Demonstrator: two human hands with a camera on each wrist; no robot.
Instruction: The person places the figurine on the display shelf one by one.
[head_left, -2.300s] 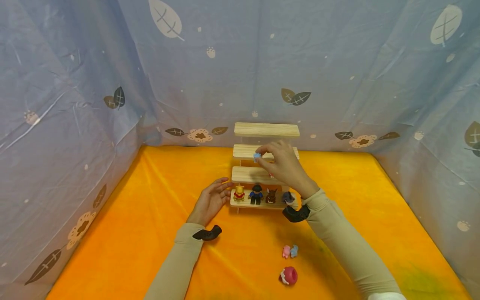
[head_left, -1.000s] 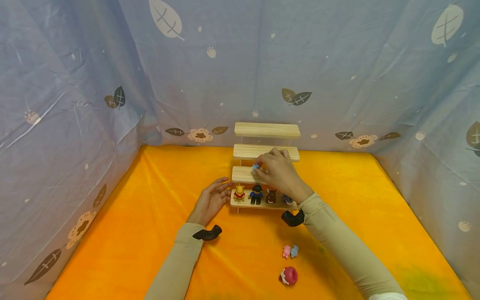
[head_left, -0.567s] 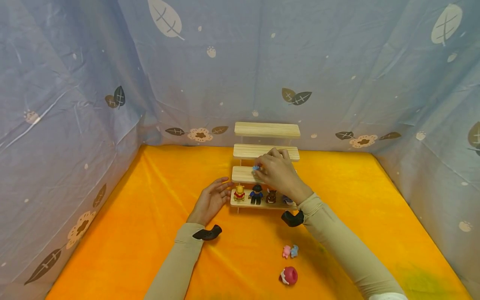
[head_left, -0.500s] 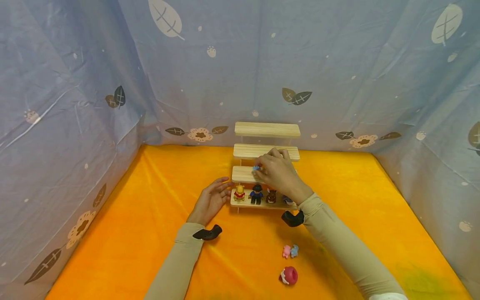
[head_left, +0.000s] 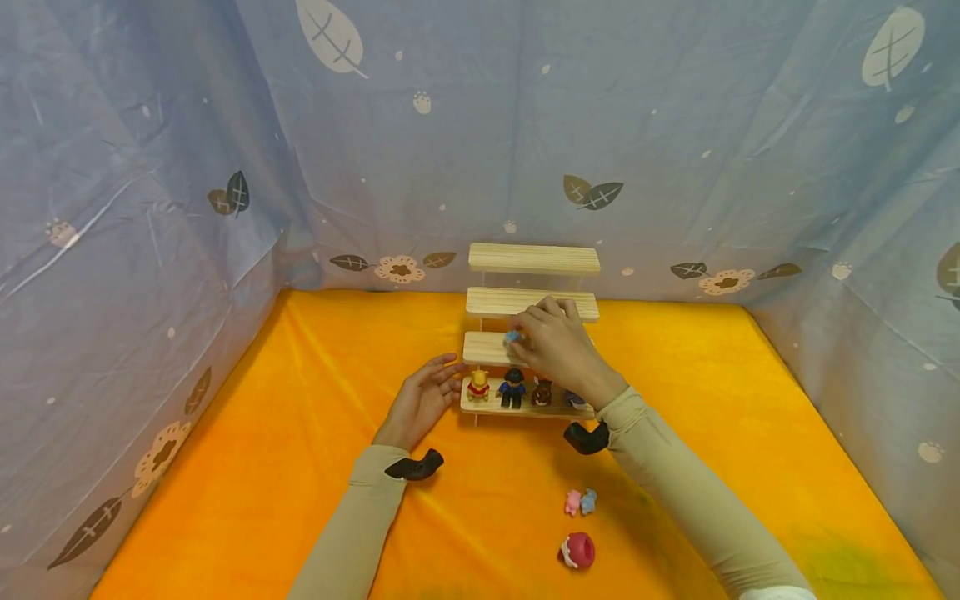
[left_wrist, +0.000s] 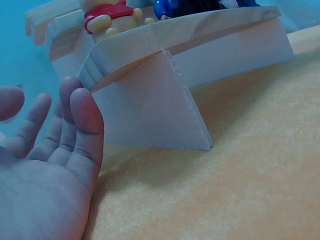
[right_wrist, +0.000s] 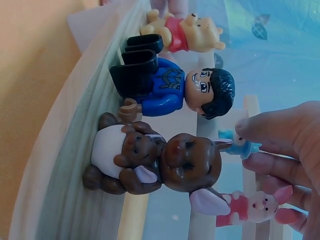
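A four-tier wooden display stand (head_left: 534, 259) stands near the back. Thumb and fingers of my right hand (head_left: 561, 346) pinch a small light-blue figurine (right_wrist: 234, 143) at the second tier from the bottom. Next to those fingers in the right wrist view is a pink piglet figurine (right_wrist: 252, 205). My left hand (head_left: 422, 402) has its fingers extended at the left end of the lowest tier, fingertips at the board's edge. On that tier are a yellow bear figurine (head_left: 478, 386), a toy man in blue (head_left: 512, 388), a brown kangaroo figurine (right_wrist: 170, 160) and a partly hidden grey-purple figurine (head_left: 574, 400).
On the orange cloth (head_left: 465, 517), in front of the stand, a small pink figurine (head_left: 573, 502) and a blue one (head_left: 588, 502) lie side by side. Nearer sits a dark pink, hollow toy (head_left: 578, 551) with a white part. Patterned curtains (head_left: 480, 150) surround the cloth.
My right hand has come down with the light-blue figurine from in front of the third tier to the second, then stayed nearly still. My left hand has not moved.
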